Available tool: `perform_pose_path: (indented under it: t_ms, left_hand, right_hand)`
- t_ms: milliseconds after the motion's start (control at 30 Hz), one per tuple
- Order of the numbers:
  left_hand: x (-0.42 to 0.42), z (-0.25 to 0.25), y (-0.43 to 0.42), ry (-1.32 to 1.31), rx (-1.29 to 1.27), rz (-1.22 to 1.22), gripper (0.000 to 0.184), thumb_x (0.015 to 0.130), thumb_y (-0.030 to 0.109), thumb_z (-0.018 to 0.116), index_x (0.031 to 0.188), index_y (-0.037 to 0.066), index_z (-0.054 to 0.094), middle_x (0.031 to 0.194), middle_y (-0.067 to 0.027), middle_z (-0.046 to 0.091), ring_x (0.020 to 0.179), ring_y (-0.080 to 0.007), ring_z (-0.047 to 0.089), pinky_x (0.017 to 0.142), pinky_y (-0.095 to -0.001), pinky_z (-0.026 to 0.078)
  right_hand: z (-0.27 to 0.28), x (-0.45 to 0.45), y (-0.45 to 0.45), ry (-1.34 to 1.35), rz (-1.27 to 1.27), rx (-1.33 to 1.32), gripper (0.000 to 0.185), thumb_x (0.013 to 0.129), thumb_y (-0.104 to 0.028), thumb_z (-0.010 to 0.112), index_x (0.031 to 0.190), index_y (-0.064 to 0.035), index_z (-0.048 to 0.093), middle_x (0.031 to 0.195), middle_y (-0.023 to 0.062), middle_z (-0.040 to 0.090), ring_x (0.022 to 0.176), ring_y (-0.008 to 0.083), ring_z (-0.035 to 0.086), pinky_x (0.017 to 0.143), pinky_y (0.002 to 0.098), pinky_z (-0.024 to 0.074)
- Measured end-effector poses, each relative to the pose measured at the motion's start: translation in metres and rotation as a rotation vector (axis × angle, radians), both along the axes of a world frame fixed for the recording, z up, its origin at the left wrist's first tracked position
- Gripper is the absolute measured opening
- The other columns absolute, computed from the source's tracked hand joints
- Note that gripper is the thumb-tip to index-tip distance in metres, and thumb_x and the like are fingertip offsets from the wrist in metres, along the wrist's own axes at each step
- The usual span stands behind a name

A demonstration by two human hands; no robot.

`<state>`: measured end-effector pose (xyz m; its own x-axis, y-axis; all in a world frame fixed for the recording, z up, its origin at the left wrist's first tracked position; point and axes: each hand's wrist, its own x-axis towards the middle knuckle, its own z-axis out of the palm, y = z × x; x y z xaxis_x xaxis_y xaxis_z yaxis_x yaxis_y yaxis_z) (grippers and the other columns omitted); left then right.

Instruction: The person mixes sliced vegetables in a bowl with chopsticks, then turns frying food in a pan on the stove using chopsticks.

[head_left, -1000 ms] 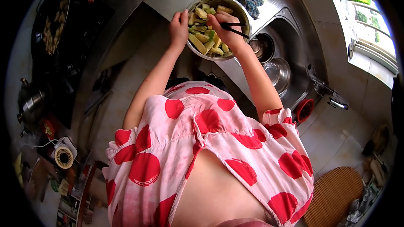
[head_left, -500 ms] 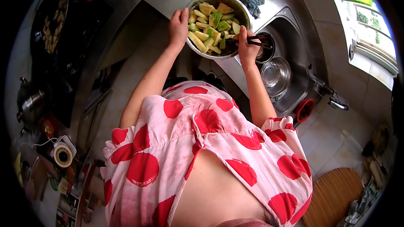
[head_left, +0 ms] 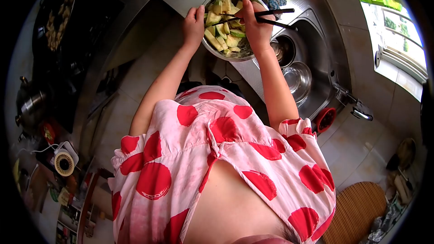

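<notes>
Two chopsticks, gripped by the right hand, reach over food. The left hand grips the bowl at left.

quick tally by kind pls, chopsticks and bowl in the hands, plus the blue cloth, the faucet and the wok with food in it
chopsticks: 2
metal bowl: 1
blue cloth: 1
faucet: 1
wok: 1
total: 6
</notes>
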<state>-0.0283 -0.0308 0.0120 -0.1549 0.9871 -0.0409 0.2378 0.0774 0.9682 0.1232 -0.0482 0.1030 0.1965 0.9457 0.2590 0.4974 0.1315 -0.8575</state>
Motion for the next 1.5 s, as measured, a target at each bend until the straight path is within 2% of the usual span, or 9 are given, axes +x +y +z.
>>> perform_pose_path:
  t_ms: [167, 300, 400, 600, 733, 1100, 1267, 1367, 1500]
  left_hand:
    - [-0.001, -0.005, 0.002, 0.001, -0.008, 0.007, 0.039, 0.091, 0.034, 0.050, 0.071, 0.001, 0.047, 0.056, -0.0117, 0.046, 0.051, -0.0183, 0.040, 0.051, -0.0325, 0.038]
    - [0.000, 0.005, 0.000, -0.044, -0.005, 0.013, 0.039, 0.091, 0.035, 0.050, 0.071, 0.001, 0.047, 0.056, -0.0115, 0.047, 0.051, -0.0183, 0.040, 0.052, -0.0325, 0.038]
    - [-0.001, 0.005, 0.000, -0.004, -0.043, -0.006, 0.040, 0.091, 0.035, 0.050, 0.071, 0.001, 0.047, 0.057, -0.0114, 0.047, 0.051, -0.0179, 0.040, 0.052, -0.0321, 0.038]
    - [0.001, 0.001, -0.001, -0.074, -0.031, 0.011, 0.040, 0.092, 0.033, 0.050, 0.071, 0.000, 0.044, 0.056, -0.0042, 0.038, 0.056, -0.0103, 0.034, 0.052, -0.0276, 0.035]
    - [0.000, -0.004, -0.001, -0.077, -0.030, -0.002, 0.039, 0.092, 0.033, 0.050, 0.070, 0.001, 0.043, 0.057, -0.0028, 0.036, 0.057, -0.0096, 0.032, 0.053, -0.0266, 0.034]
    - [0.001, 0.001, -0.003, -0.063, -0.020, 0.024, 0.038, 0.091, 0.031, 0.050, 0.070, 0.000, 0.043, 0.054, -0.0102, 0.040, 0.053, -0.0165, 0.034, 0.051, -0.0321, 0.035]
    - [0.001, 0.001, -0.002, -0.050, -0.013, 0.019, 0.038, 0.091, 0.032, 0.050, 0.071, 0.000, 0.043, 0.055, -0.0102, 0.041, 0.053, -0.0169, 0.035, 0.052, -0.0325, 0.036]
    - [0.001, -0.002, -0.001, -0.036, -0.035, 0.022, 0.039, 0.091, 0.032, 0.050, 0.071, 0.000, 0.044, 0.056, -0.0104, 0.042, 0.053, -0.0174, 0.036, 0.052, -0.0323, 0.037]
    - [0.001, 0.003, -0.002, -0.037, -0.053, 0.014, 0.039, 0.091, 0.033, 0.050, 0.071, 0.000, 0.044, 0.056, -0.0098, 0.042, 0.053, -0.0165, 0.036, 0.053, -0.0318, 0.037]
  right_hand:
    - [0.015, -0.001, -0.011, -0.008, 0.160, 0.032, 0.033, 0.090, -0.019, 0.054, 0.066, 0.0012, 0.062, 0.056, 0.0040, 0.057, 0.048, 0.0098, 0.051, 0.045, 0.0234, 0.0391]
    - [-0.013, -0.012, -0.026, -0.294, 0.446, 0.142, 0.028, 0.081, -0.011, 0.063, 0.057, -0.0009, 0.051, 0.054, 0.0112, 0.046, 0.050, 0.0298, 0.049, 0.046, 0.0363, 0.0396]
    - [-0.030, 0.021, -0.035, -0.366, 0.274, 0.033, 0.027, 0.081, -0.013, 0.063, 0.059, -0.0004, 0.054, 0.055, 0.0107, 0.049, 0.049, 0.0285, 0.049, 0.045, 0.0342, 0.0391]
    - [0.033, 0.036, -0.023, 0.389, -0.147, -0.062, 0.028, 0.087, -0.018, 0.060, 0.066, 0.0009, 0.063, 0.057, 0.0038, 0.059, 0.050, 0.0080, 0.052, 0.046, 0.0208, 0.0388]
    - [-0.007, 0.018, 0.024, 0.041, -0.012, 0.087, 0.024, 0.083, -0.017, 0.063, 0.068, 0.0013, 0.064, 0.062, 0.0079, 0.059, 0.049, 0.0159, 0.053, 0.047, 0.0265, 0.0407]
    - [-0.056, 0.063, 0.005, -0.003, -0.217, -0.128, 0.035, 0.088, -0.022, 0.057, 0.064, 0.0026, 0.061, 0.061, 0.0024, 0.056, 0.047, 0.0111, 0.050, 0.046, 0.0245, 0.0386]
    - [0.016, 0.074, -0.026, 0.111, -0.192, -0.034, 0.034, 0.090, -0.019, 0.054, 0.064, 0.0019, 0.062, 0.056, 0.0044, 0.057, 0.048, 0.0121, 0.052, 0.048, 0.0262, 0.0397]
    - [0.015, 0.079, -0.038, -0.381, 0.097, -0.138, 0.030, 0.087, -0.019, 0.057, 0.062, -0.0017, 0.059, 0.057, 0.0115, 0.055, 0.048, 0.0253, 0.053, 0.048, 0.0316, 0.0405]
    - [-0.053, 0.055, -0.045, -0.054, -0.138, -0.199, 0.042, 0.090, -0.030, 0.054, 0.062, 0.0015, 0.060, 0.053, 0.0045, 0.055, 0.044, 0.0094, 0.048, 0.044, 0.0238, 0.0378]
